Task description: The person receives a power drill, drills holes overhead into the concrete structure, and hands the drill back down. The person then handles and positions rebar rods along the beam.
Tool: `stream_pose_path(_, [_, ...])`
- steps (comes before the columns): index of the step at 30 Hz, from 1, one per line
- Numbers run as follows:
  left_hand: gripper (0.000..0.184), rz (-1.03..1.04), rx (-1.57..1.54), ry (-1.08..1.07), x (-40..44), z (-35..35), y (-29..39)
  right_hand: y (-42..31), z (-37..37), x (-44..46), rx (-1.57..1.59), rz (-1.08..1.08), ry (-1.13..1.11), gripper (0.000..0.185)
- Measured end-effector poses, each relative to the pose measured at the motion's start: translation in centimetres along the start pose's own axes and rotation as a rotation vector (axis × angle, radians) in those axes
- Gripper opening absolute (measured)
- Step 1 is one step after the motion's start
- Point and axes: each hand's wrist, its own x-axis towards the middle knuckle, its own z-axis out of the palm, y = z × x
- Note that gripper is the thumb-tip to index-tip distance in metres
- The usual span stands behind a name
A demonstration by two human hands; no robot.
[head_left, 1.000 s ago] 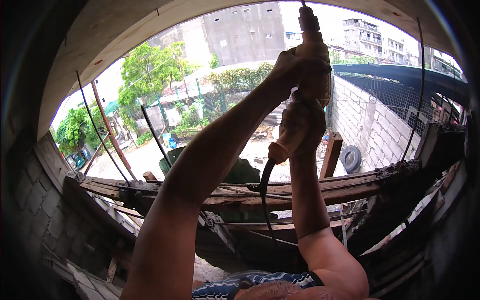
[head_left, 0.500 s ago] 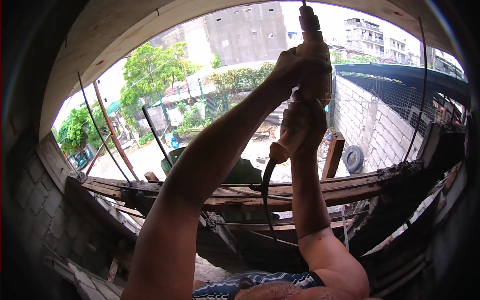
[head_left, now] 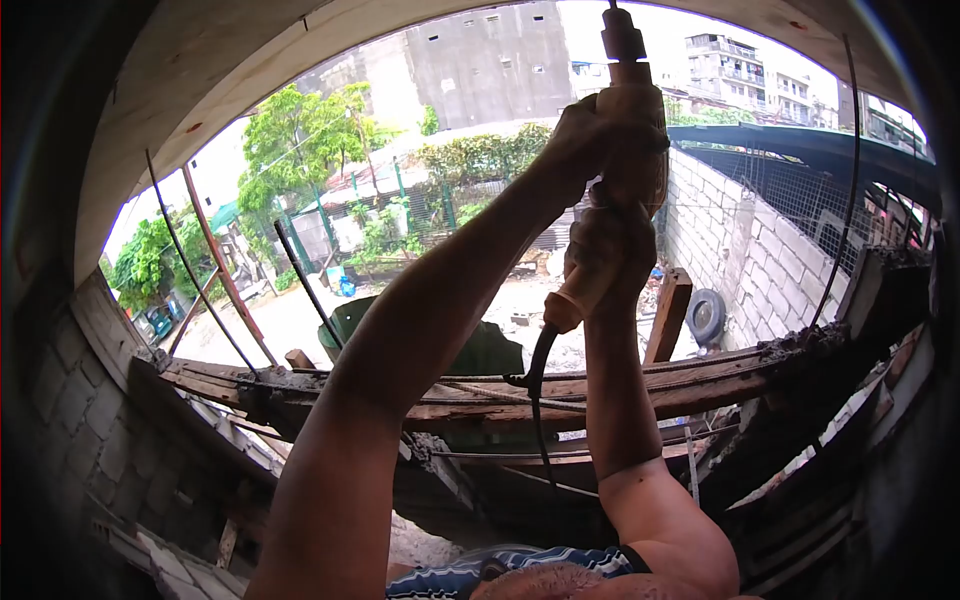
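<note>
A power drill [head_left: 645,170] is held upright overhead, its chuck [head_left: 624,40] uppermost and a thin bit running out past the top edge of the view. My left hand [head_left: 588,142] is closed round the upper body of the drill. Just below it, my right hand [head_left: 612,240] wraps round the rear handle, fingers curled. From the handle's lower end [head_left: 563,312] a dark cord [head_left: 538,385] hangs down in front of the timber. The bit's tip is out of view, so I cannot tell whether it touches anything.
A concrete ceiling edge [head_left: 190,130] curves overhead. Rebar rods [head_left: 850,190] stand at both sides. A rough wooden beam [head_left: 690,378] with steel bars crosses before me. Beyond lie a yard, a tyre [head_left: 706,318], and a block wall [head_left: 735,220].
The drill and both hands sit very slightly lower and to the right in the view. The grip is unchanged.
</note>
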Motion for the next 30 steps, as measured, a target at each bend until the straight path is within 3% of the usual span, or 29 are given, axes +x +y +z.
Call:
stream_pose_path(6, [0.059,-0.084,0.031,0.002,-0.4,0.0,-0.2,0.2,-0.7,-0.7,-0.030,-0.017,-0.053,0.042])
stream_pose_path(8, [0.063,-0.104,0.004,-0.035,-0.8,0.2,-0.3,0.9,0.3,-1.5,0.147,-0.025,0.069,0.040])
stream_pose_path(20, [0.056,-0.177,-0.108,-0.063,-1.5,0.4,1.1,0.8,1.3,-1.8,0.155,0.047,-0.114,0.038])
stream_pose_path(24, [0.054,-0.143,-0.179,-0.091,-1.1,0.2,0.5,0.4,1.1,-1.7,0.128,0.042,-0.075,0.038])
stream_pose_path(27, [0.055,-0.154,-0.042,-0.092,-0.7,0.1,0.4,0.0,0.6,-1.3,0.163,0.047,-0.101,0.039])
stream_pose_path(30, [0.053,-0.149,-0.075,-0.118,-0.7,0.0,0.8,0.0,1.5,-1.2,0.147,0.048,0.002,0.038])
